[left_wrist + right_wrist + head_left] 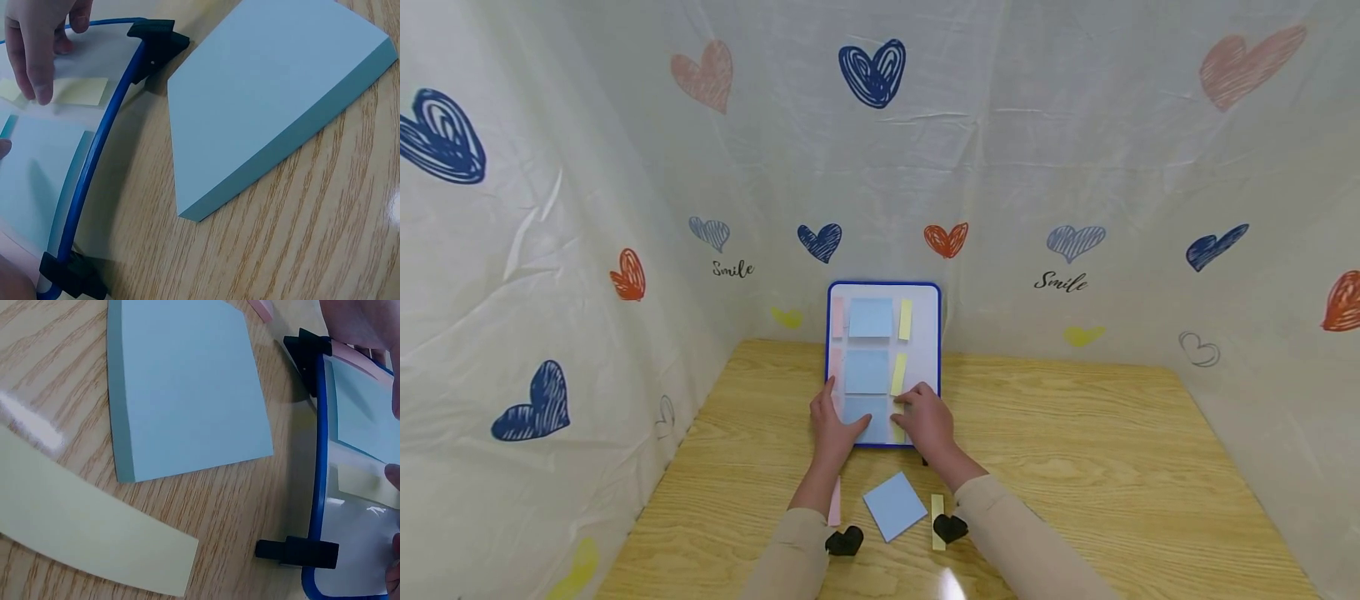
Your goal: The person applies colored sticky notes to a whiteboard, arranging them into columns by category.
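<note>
A white board with a blue frame (928,333) leans upright at the back of the table. On it are three rows of sticky notes: pink strips on the left, blue squares in the middle, yellow strips on the right. My right hand (927,423) touches the lowest yellow strip (81,91) with its fingertips; the strip lies against the board. My left hand (833,429) rests at the board's lower left, its thumb over the lowest blue note (865,408) and its fingers by the pink strips (837,318). Part of the lowest pink strip is hidden.
In front of the board, a blue sticky-note pad (895,507) lies turned on the wooden table (1075,450). A pink strip pad (835,504) is left of it, a yellow strip pad (937,533) right. Black feet (297,552) support the board. A heart-patterned curtain (880,167) hangs behind.
</note>
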Demonstrator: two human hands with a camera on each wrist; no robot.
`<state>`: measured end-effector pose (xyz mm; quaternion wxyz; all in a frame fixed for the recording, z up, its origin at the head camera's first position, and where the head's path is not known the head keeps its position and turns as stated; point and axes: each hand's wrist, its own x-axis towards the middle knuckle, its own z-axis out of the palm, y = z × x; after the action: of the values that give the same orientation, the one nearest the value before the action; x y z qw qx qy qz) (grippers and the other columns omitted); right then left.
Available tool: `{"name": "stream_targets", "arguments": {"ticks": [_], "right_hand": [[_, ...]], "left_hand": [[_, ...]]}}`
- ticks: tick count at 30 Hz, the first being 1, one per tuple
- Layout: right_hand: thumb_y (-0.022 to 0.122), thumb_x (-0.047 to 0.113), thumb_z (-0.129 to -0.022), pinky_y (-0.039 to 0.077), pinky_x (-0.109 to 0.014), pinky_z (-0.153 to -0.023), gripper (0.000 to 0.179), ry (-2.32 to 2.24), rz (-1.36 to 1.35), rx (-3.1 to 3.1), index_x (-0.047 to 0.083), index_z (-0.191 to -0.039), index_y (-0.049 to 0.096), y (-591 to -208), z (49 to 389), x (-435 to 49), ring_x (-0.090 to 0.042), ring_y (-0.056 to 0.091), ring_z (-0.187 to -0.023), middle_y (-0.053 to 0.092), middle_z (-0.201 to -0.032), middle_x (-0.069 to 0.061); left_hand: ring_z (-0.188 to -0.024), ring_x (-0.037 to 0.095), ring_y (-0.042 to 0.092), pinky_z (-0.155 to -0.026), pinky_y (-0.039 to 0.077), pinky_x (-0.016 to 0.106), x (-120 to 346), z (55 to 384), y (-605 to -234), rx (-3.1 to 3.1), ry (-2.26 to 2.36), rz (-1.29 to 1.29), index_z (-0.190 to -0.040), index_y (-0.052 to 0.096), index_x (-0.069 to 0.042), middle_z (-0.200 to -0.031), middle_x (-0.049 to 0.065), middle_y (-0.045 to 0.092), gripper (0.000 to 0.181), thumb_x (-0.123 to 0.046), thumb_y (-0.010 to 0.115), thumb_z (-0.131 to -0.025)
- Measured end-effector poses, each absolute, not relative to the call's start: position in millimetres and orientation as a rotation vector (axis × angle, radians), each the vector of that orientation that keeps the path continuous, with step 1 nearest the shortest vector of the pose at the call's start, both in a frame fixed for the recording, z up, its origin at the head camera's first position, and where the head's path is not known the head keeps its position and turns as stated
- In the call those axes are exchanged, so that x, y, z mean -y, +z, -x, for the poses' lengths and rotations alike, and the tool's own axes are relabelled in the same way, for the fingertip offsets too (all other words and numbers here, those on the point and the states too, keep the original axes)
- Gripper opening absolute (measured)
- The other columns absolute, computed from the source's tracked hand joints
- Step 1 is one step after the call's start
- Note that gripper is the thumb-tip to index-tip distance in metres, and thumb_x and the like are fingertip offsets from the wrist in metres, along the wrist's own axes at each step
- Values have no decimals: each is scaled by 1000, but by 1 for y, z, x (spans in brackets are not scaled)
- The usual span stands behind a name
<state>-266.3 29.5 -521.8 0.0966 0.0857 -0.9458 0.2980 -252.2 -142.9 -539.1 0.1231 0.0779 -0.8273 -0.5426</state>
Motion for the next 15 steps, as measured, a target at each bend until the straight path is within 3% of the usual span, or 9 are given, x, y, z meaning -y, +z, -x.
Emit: {"name": "stream_targets", "arguments": {"ticks": [15], "right_hand": [[87,39,-70,46,-29,-75,54,536,-736,2742,11,-115,73,-534,265,-53,-16,46,-88,52,-102,-1]], "left_hand": [[-132,43,29,-109,28,57,143,253,-540,2441,-1575,-243,-152,24,-15,-145,24,23,97,-14,84,-76]]}}
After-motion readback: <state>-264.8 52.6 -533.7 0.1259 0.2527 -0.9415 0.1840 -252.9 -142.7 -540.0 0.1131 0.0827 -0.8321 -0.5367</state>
